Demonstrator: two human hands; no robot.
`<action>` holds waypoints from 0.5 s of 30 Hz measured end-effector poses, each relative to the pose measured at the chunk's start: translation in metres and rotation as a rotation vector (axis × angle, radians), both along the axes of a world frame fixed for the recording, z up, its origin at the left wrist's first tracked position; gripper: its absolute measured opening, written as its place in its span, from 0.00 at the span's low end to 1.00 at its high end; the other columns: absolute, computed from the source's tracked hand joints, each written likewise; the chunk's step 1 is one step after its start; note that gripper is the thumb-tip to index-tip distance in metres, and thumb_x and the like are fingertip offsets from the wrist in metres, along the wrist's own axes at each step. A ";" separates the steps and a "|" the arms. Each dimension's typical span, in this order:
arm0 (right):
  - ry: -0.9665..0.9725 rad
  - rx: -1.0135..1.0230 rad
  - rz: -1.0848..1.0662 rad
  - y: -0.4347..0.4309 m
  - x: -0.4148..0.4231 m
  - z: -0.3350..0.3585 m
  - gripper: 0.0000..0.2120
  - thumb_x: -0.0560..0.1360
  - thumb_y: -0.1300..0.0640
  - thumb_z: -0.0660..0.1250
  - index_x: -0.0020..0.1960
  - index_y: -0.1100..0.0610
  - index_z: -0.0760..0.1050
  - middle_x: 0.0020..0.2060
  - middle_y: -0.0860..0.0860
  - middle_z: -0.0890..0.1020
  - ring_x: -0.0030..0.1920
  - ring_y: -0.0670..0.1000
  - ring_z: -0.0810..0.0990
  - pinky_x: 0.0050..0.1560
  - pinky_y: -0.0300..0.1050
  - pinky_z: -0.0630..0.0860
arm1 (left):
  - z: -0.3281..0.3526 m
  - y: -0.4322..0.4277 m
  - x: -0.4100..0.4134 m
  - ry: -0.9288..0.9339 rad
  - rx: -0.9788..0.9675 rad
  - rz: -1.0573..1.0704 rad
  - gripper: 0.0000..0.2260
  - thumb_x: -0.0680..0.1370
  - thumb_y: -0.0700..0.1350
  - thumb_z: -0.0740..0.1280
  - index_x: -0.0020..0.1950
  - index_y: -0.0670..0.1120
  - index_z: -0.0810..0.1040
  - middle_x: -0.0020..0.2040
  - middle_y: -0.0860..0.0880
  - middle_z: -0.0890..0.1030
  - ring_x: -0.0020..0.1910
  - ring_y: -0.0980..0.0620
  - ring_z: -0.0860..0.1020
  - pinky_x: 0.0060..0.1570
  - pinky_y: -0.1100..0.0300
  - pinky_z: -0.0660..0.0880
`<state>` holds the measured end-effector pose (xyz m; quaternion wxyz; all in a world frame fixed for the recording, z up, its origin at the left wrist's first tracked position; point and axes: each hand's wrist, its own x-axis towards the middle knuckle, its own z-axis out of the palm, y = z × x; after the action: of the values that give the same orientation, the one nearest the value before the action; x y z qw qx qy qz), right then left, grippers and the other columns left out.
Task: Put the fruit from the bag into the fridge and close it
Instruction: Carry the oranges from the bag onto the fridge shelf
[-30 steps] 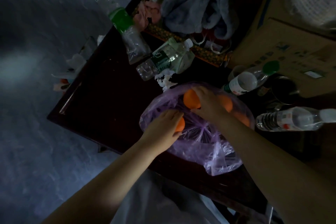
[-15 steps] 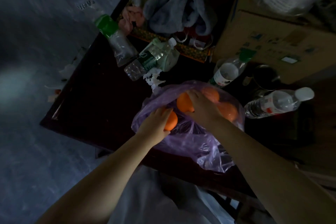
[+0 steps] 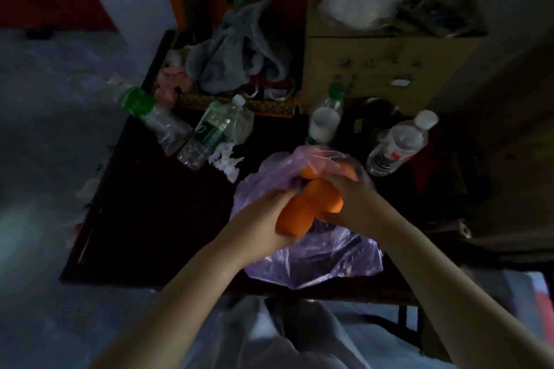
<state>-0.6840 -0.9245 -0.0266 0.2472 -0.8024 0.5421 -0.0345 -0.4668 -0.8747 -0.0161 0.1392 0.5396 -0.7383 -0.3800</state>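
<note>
At mid-frame my left hand grips one round orange fruit and my right hand a second orange fruit, just above the thin purple plastic bag holding more; no fridge is in sight, so I judge most remains.

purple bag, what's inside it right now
One orange shows under the purple bag film, maybe a second beside it. The left hand and right hand with their held fruit cover the rest.
</note>
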 end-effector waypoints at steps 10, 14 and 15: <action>-0.007 -0.198 -0.600 0.111 0.005 0.048 0.39 0.67 0.46 0.74 0.73 0.47 0.60 0.70 0.46 0.67 0.68 0.50 0.66 0.63 0.48 0.69 | 0.017 -0.027 -0.002 -0.004 -0.151 -0.462 0.37 0.70 0.50 0.74 0.74 0.56 0.59 0.72 0.58 0.61 0.68 0.59 0.65 0.59 0.68 0.61; -0.005 -0.301 -0.822 0.172 0.022 0.058 0.37 0.66 0.48 0.74 0.71 0.48 0.63 0.68 0.46 0.69 0.67 0.50 0.67 0.63 0.47 0.68 | 0.031 -0.018 -0.014 0.021 -0.241 -0.658 0.35 0.71 0.49 0.73 0.74 0.56 0.59 0.72 0.59 0.61 0.68 0.57 0.65 0.59 0.66 0.63; 0.001 -0.317 -0.874 0.189 0.026 0.060 0.37 0.66 0.48 0.74 0.71 0.48 0.63 0.68 0.46 0.69 0.66 0.51 0.67 0.63 0.48 0.69 | 0.035 -0.013 -0.020 0.044 -0.251 -0.701 0.35 0.70 0.49 0.73 0.74 0.56 0.60 0.71 0.58 0.62 0.68 0.56 0.66 0.61 0.64 0.64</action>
<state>-0.6580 -0.7354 0.0331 0.0835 -0.5264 0.8177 -0.2175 -0.4865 -0.8878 0.0186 0.0816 0.2246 -0.9160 -0.3224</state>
